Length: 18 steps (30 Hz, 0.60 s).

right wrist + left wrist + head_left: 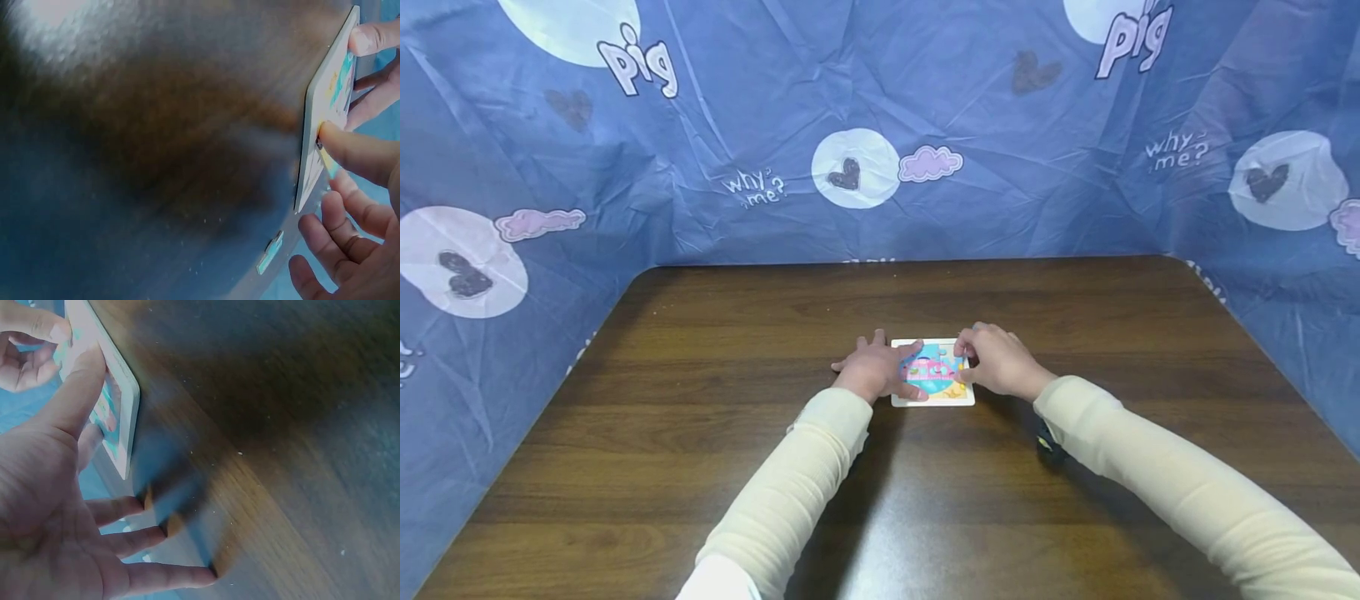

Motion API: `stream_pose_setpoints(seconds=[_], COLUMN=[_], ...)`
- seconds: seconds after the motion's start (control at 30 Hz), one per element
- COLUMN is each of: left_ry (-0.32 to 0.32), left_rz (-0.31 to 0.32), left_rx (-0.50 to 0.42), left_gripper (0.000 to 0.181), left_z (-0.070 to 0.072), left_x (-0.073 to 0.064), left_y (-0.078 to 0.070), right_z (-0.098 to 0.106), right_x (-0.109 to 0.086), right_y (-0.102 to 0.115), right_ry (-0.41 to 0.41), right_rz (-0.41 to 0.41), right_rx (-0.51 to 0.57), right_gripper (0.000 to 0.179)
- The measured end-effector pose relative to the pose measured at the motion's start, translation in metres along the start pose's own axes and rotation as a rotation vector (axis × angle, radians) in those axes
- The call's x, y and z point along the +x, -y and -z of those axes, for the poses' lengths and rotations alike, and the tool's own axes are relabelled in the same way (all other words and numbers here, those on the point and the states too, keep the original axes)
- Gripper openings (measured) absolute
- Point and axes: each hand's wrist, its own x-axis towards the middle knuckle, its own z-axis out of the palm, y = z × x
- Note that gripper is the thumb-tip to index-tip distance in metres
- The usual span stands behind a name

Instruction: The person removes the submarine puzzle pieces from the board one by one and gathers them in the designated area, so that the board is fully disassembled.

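A small jigsaw puzzle [934, 387] in a white frame, with a pink figure on blue and yellow, lies on the table between both hands. My left hand [871, 371] has its fingers spread; thumb and index finger rest on the puzzle, while the other fingertips touch the tabletop to its left. At the puzzle's right side, my right hand [1002, 360] pinches a yellow and blue puzzle piece [327, 161] between thumb and index finger. The piece stands tilted up from the board in the right wrist view. The other right fingers curl loosely.
A loose blue puzzle piece [270, 253] lies on the brown wooden table [700, 467] beyond the board, hidden behind the right hand in the head view. Blue printed cloth [880, 225] hangs around the table's back and sides.
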Motion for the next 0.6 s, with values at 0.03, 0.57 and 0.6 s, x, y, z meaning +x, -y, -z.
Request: stream_pose_setpoints(seconds=[0.03,0.57,0.6], left_ry=[-0.003,-0.011,-0.012], left_rz=[-0.004,-0.012,-0.013], left_rx=[0.003,-0.006,-0.007], left_gripper=[0.088,0.086,0.086], left_z=[0.0000,-0.0018,-0.0019], left_x=[-0.0005,-0.0003,-0.0002], left_y=[0.0001,0.0009,0.0009], right_z=[0.0006,0.0045,0.0044], right_x=[-0.0004,-0.0006,-0.0008], right_y=[0.0002,-0.0021,-0.0031], right_ry=[0.009,0.010,0.005], right_rz=[0.001,0.057,0.069], right_rx=[-0.014,-0.041,-0.029], right_gripper=[0.027,0.028,0.025])
